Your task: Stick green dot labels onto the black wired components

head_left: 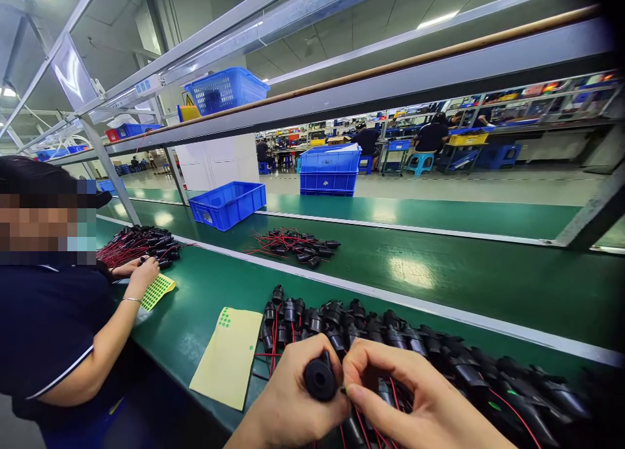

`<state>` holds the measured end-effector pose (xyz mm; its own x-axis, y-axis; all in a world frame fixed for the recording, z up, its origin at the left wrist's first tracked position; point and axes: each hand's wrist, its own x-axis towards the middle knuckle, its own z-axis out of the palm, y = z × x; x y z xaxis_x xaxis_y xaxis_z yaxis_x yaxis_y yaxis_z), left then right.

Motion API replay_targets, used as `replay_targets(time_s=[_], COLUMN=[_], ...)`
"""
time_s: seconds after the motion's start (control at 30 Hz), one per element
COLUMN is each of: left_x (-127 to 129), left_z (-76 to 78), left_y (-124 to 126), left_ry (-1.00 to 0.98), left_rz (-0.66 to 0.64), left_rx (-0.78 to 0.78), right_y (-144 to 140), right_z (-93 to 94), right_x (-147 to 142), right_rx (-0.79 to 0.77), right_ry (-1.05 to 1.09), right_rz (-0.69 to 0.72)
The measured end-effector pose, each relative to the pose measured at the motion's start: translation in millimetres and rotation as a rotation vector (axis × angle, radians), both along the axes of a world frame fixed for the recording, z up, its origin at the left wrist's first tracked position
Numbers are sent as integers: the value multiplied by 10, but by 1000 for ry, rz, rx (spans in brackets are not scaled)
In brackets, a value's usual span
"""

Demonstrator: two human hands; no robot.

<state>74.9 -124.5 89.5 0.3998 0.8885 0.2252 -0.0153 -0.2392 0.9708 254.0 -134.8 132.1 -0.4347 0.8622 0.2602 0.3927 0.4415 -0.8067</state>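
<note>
My left hand point(303, 394) is closed around a black cylindrical part point(320, 380) with a round hole in the end that faces me. Close beside it, my right hand point(390, 390) pinches thumb and forefinger together near the part's side; a tiny dark greenish bit shows at the fingertips, too small to name. Behind and beneath both hands lies a pile of similar black parts point(395, 332) with red and black wires, partly hidden by my hands. A pale yellow sticker sheet point(227, 358) with a few green dots lies left of my left hand.
At left a co-worker point(53, 325) handles a black part over a green-dotted sheet point(159, 291), beside another wired pile point(141, 247). A smaller pile point(297, 246) lies on the green belt point(439, 247). Beyond are a blue bin point(227, 205) and stacked crates point(328, 172); a metal shelf beam point(342, 101) crosses above.
</note>
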Motion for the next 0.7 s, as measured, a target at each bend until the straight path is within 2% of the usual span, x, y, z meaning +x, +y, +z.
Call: replay_targets(time_s=[0.2,0.5,0.7], left_x=[15,17,29], left_z=[-35,6,3], left_y=[11,24,11], left_ry=[92,174,168], left_rz=[-75,-78,-80], left_rx=[-11,32,37], right_y=[-39,-80,-81], right_z=[-26,-57,-118], right_x=[15,-33,-48], right_rx=[32,82,134], right_ry=[-76,-26,-77], right_rz=[-23,-81,-86])
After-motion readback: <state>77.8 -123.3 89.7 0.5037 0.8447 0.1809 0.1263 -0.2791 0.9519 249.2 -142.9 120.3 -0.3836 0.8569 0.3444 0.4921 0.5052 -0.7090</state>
